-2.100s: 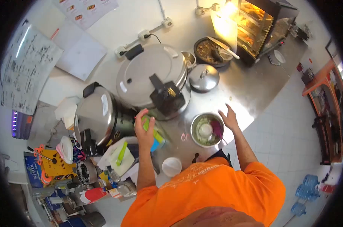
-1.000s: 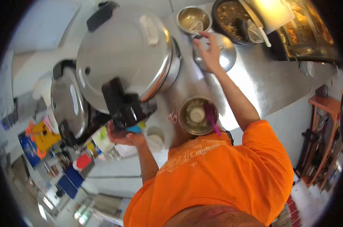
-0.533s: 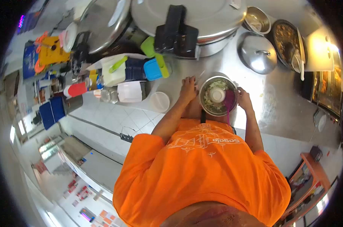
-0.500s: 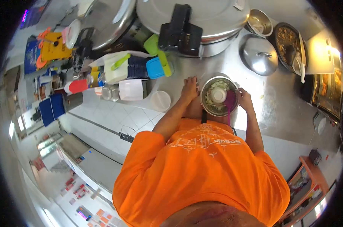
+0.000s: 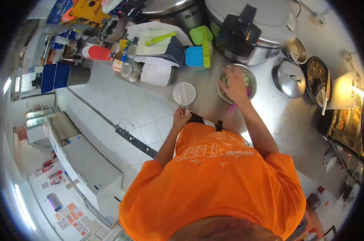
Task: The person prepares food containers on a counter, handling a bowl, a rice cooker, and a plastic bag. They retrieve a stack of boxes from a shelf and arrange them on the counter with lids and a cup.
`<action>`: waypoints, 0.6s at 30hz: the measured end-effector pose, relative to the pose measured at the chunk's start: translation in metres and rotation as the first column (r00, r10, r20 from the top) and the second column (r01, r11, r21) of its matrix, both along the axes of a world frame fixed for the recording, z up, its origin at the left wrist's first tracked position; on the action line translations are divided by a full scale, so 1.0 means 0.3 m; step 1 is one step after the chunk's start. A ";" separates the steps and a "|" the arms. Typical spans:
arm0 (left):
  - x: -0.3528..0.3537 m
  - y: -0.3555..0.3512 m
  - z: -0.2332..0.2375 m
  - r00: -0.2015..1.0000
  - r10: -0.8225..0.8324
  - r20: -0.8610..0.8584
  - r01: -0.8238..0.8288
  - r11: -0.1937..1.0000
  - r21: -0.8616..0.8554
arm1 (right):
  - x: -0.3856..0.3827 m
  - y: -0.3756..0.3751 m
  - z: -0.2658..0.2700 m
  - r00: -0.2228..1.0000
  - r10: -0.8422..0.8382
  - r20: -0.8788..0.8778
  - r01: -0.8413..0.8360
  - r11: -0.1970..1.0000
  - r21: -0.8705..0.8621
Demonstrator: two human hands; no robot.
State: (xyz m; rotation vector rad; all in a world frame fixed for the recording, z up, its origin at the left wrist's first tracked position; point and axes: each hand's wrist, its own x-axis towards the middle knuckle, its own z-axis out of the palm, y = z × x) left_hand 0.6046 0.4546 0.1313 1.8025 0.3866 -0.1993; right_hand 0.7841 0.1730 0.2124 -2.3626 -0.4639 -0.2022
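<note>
A round metal bowl stands on the counter in front of me, with finely chopped pale green bits in it. Its white central hub, seen earlier, is now covered by my right hand. That hand is over the bowl with fingers spread and bent downward; nothing held shows. A purple utensil leans in the bowl, its handle crossing the near rim. Left of the bowl is a translucent plastic tub at the counter's edge. My left hand pinches the tub's near rim between closed fingers.
A large lidded pot stands behind the bowl. To the right are a metal lid and a dark pan of food. Green spatula, blue container and white box sit at back left.
My right hand has gone from the bowl's right rim to over its middle. My left hand has left the bowl's left side for the plastic tub. The camera view has shifted.
</note>
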 end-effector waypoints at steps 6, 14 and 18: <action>-0.056 0.197 0.011 0.968 0.218 -0.126 -0.245 0.931 -0.272 | 0.191 0.408 0.023 0.964 0.032 0.263 0.079 0.912 -0.402; -0.015 0.603 -0.074 0.993 0.119 -0.006 -0.115 0.941 -0.320 | 0.282 0.665 -0.075 0.972 -0.165 0.169 0.229 0.828 -0.511; 0.035 0.722 -0.057 0.999 0.012 -0.032 -0.022 0.942 -0.335 | 0.249 0.706 0.035 0.930 -0.218 0.296 0.334 0.836 -0.436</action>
